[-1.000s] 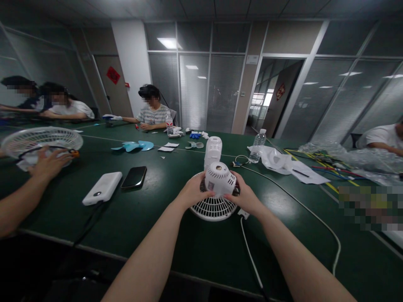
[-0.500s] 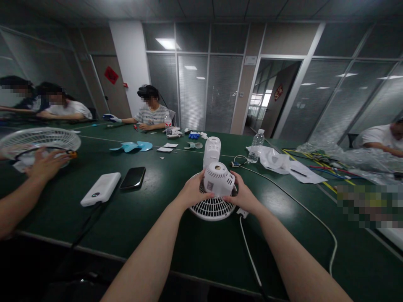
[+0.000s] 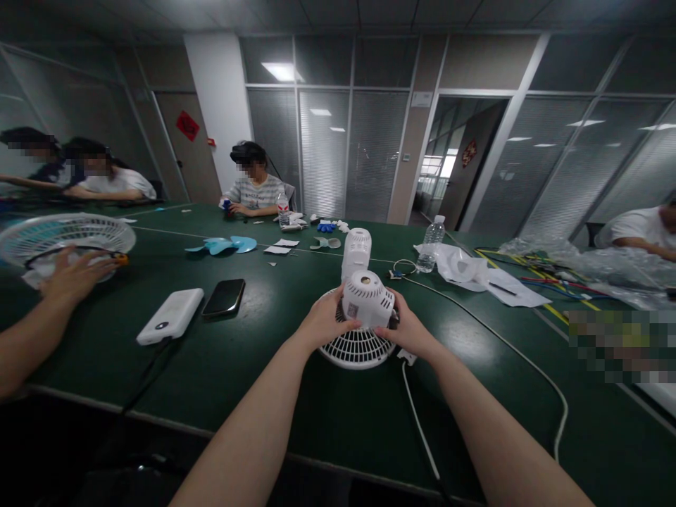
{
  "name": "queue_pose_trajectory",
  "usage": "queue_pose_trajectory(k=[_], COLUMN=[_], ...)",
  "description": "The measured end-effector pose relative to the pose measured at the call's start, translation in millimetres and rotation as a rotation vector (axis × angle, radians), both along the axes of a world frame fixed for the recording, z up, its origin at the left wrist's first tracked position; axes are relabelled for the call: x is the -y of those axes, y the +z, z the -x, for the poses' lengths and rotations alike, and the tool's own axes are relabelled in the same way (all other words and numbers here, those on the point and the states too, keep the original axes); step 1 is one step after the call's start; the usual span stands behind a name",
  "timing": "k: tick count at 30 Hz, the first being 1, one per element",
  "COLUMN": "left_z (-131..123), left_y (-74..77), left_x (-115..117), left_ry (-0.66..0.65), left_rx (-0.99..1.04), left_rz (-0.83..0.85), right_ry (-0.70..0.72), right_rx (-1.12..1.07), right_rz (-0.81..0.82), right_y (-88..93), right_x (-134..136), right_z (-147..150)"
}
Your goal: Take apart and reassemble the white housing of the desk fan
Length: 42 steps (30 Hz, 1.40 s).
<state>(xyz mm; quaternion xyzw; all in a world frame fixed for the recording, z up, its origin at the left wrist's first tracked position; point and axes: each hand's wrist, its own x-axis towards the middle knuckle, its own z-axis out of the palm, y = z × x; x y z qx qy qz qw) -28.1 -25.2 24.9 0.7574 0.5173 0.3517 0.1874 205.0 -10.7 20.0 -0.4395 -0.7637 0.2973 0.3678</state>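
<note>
Between my two hands is a white fan motor housing [image 3: 368,294] with vent slots and a printed code on its side. My left hand [image 3: 326,320] grips its left side, with the thumb along the lower front. On the right side my right hand [image 3: 409,325] clasps it the same way. Under the housing lies a round white fan grille [image 3: 355,352], face down on the green table. A white fan neck or stand part [image 3: 357,252] reaches away behind the housing. Close to my right hand a white cable [image 3: 417,408] with a small white block runs toward the table's front edge.
On the left lie a white power bank [image 3: 172,315], a black phone [image 3: 224,298] and blue fan blades [image 3: 222,244]. A co-worker's hand [image 3: 74,278] rests on another fan grille [image 3: 68,229]. A water bottle [image 3: 432,243], paper [image 3: 475,271] and wires are to the right.
My hands and the housing hold almost still. Across the table, a person's gloved hand has drawn in from the left toward their body.
</note>
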Motion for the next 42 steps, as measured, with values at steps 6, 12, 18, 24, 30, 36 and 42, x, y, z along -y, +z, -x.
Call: queue_pose_trajectory(k=[6, 12, 18, 24, 30, 36, 42], left_z=[-0.2, 2.0, 2.6, 3.9, 12.1, 15.2, 14.5], left_y=[-0.1, -4.6, -11.4, -11.6, -11.0, -13.9, -13.0], left_x=[-0.2, -2.9, -7.5, -11.3, -14.8, -16.6, -15.9], left_ry=[-0.018, 0.017, 0.151, 0.224, 0.361, 0.401, 0.389], left_rx=[0.017, 0.006, -0.061, -0.111, -0.167, -0.183, -0.192], left_rz=[-0.029, -0.045, -0.025, 0.005, -0.001, 0.011, 0.054], right_ry=[-0.014, -0.139, -0.284, -0.152, -0.343, -0.238, -0.358], right_rx=[0.028, 0.079, 0.093, -0.066, -0.234, -0.303, 0.000], right_rz=[-0.019, -0.044, -0.088, 0.034, 0.086, 0.198, -0.115], right_y=[4.5, -0.3, -10.7, -7.5, -0.4, 4.5, -8.7], right_x=[-0.6, -0.2, 1.2, -8.1, -4.2, 4.0, -11.7], right_z=[1.3, 7.1, 13.2, 1.6, 4.7, 9.6, -0.1])
